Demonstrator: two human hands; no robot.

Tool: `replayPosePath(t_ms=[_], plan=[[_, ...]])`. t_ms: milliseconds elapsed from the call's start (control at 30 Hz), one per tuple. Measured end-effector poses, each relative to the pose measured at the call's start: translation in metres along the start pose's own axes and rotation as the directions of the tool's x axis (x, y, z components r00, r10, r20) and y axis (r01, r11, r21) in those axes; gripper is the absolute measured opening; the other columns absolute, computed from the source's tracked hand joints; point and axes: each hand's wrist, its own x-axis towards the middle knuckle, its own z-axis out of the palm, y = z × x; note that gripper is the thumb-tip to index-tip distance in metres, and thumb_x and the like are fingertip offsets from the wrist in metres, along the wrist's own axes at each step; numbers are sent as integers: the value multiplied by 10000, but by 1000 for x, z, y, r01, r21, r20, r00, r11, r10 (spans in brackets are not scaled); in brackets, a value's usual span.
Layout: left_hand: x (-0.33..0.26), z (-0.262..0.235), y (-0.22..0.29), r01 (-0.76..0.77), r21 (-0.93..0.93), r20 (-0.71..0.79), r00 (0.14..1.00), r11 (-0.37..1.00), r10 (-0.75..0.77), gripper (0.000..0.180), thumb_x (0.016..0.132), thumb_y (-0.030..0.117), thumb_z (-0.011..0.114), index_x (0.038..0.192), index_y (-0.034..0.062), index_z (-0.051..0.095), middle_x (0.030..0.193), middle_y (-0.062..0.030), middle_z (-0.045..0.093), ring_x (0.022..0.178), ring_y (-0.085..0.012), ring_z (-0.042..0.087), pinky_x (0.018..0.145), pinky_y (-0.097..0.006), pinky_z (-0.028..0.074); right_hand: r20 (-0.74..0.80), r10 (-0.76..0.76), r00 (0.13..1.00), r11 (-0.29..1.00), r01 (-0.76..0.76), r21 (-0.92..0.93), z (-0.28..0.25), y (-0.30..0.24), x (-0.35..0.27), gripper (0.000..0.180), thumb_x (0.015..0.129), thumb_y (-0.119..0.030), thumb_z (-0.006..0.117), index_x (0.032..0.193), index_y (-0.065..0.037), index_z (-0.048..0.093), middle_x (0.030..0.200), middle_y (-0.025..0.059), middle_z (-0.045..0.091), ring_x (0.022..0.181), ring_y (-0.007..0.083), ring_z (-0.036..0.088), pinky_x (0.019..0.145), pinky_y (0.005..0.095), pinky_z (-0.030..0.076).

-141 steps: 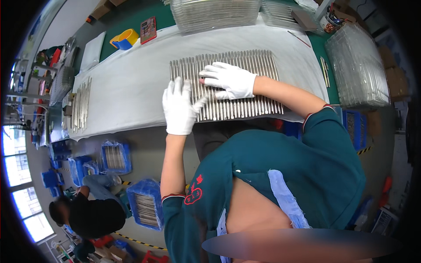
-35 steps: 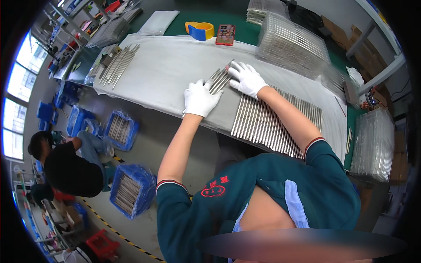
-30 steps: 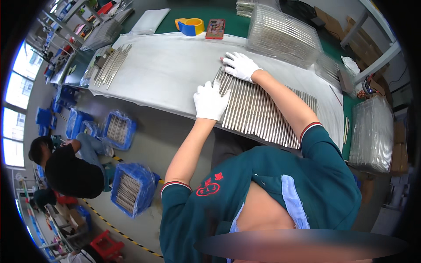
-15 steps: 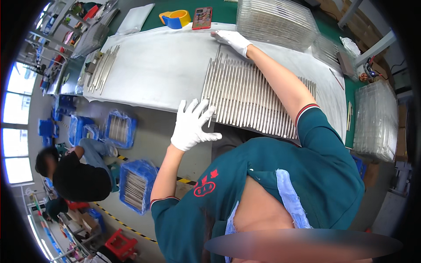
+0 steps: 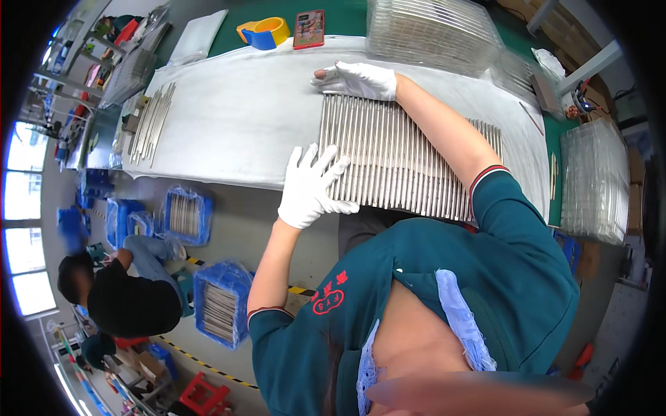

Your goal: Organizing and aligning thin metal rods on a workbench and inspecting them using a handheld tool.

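Observation:
A broad row of slim metal rods lies side by side on the white-covered table, the rods pointing away from me. My left hand, in a white glove, rests at the row's near left corner with its fingers spread against the outer rods. Along the far ends of the rods lies my right hand, gloved too, a bare fingertip showing; its fingers are stretched out flat to the left. Neither hand grips a rod. My right forearm crosses over part of the row and hides some rods.
A smaller group of rods lies at the table's left end. Toward the back are a yellow-and-blue tape roll, a phone and stacked clear plastic trays. Blue crates stand on the floor, near a seated person.
My right hand has come nearer, onto the rods' far ends, which now line up evenly. My left hand has moved right against the row's edge.

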Motion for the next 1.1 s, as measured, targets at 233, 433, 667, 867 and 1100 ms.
replayPosePath(t_ms=[233, 433, 667, 867, 1100], plan=[[-2, -1, 0, -31, -9, -11, 999, 999, 31, 876, 579, 728, 636, 1253, 173, 571, 1281, -162, 534, 1164, -447, 475, 1018, -595, 282, -96, -12, 995, 1000, 12, -4, 8, 3, 13, 538, 981, -387, 411, 1336, 17, 417, 1369, 122, 437, 1299, 239, 392, 1118, 373, 304], [-4, 0, -1, -30, -29, 6, 1000, 999, 30, 764, 684, 589, 653, 1265, 103, 549, 1286, -170, 523, 1188, -423, 459, 1052, -548, 268, -315, -184, 931, 982, 163, -91, 27, -12, -5, 500, 1000, -330, 385, 1331, 45, 406, 1370, 144, 435, 1283, 240, 416, 1122, 355, 307], [2, 6, -7, 139, -264, -191, 962, 955, -193, 410, 869, 224, 620, 1217, 16, 559, 1236, -175, 567, 1171, -311, 522, 1032, -422, 362, -349, -419, 838, 742, 95, -664, 28, -50, -160, 502, 960, -415, 464, 1366, -120, 450, 1333, 65, 514, 1222, 203, 491, 1068, 322, 369], [46, 1, 5, 462, 65, -152, 880, 884, -449, 523, 864, 468, 557, 1170, 47, 609, 1139, -192, 615, 934, -362, 597, 856, -410, 472, -250, -172, 953, -160, -277, -947, 76, -1, -239, 702, 837, -522, 502, 1377, -83, 410, 1454, 164, 340, 1359, 333, 288, 1132, 442, 206], [60, 8, 28, 539, 268, -127, 842, 799, -525, 670, 815, 613, 524, 1209, 75, 593, 1208, -171, 568, 952, -359, 571, 845, -430, 470, -158, -129, 979, -341, -194, -920, 94, 12, -276, 631, 828, -434, 554, 1340, -77, 457, 1431, 159, 369, 1344, 309, 307, 1133, 438, 178]])
